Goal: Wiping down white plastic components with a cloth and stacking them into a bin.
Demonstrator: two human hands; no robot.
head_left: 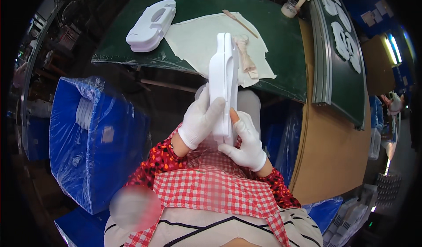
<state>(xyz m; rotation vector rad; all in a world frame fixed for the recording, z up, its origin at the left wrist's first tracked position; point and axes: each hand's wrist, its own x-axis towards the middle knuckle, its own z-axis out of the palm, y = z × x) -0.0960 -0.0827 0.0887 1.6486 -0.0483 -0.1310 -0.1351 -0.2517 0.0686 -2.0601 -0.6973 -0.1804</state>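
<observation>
Right in front of the green table (283, 40), the white case (220, 80) is up on edge: gloved left hand (200, 120) curled round its left side, gloved right hand (247, 146) half closed, bracing its lower right. Looks like seam-checking; the next move calls for steady support.

Under patchy light, a dark green bench (211, 0) spans 12 o'clock, with a second, metal-sided green bench (345, 88) at 2. Beyond it glow two bright light strips (390, 51); a brown panel (334, 159) stands between 3 and 4, while shadow darkens 10 o'clock.
</observation>
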